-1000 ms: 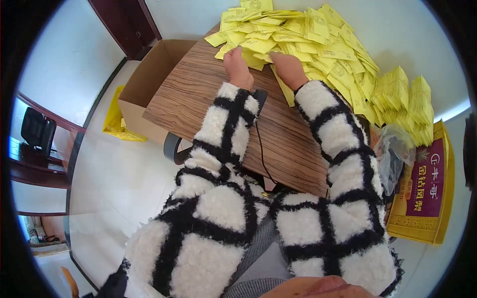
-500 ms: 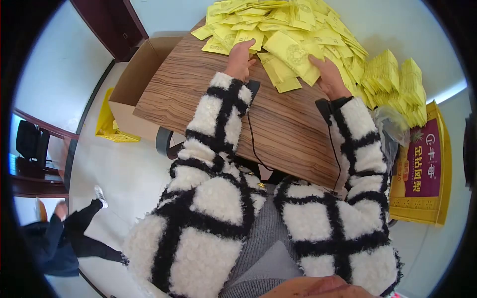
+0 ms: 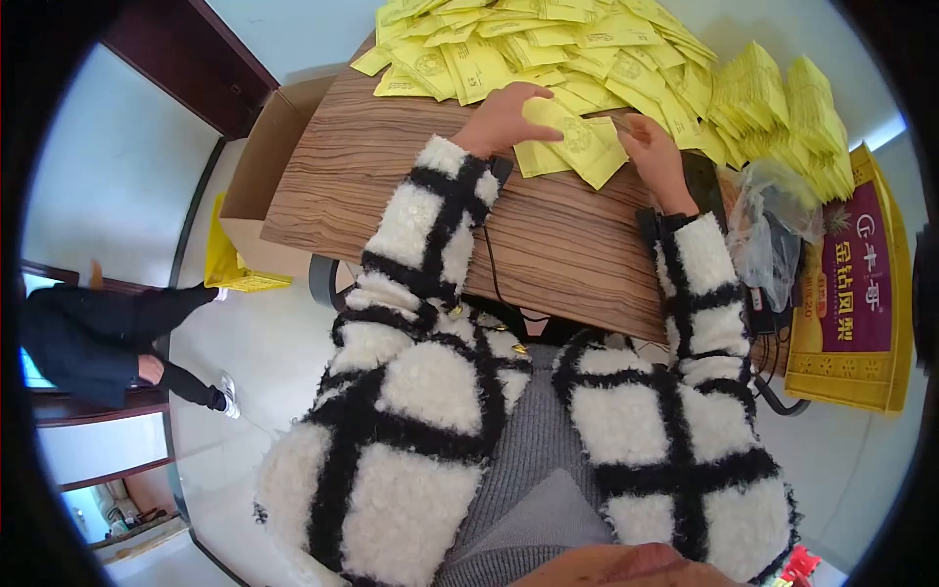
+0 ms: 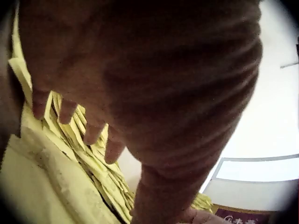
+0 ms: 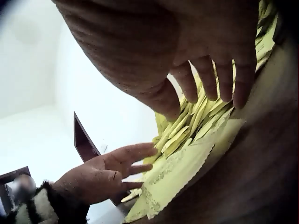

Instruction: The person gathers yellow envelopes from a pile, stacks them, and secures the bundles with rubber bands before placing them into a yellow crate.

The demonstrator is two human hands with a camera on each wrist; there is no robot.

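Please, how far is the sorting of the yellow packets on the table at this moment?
Done, it seems: neat upright stacks stand at the table's right end. In hand: the left hand and the right hand lie flat on a few yellow packets drawn onto the bare wooden table. Left: a big loose heap lies unsorted behind them, so probably much work remains.

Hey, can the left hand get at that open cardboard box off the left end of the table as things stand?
Probably yes. The left hand lies flat on yellow packets, holding nothing, and bare table lies between it and the cardboard box.
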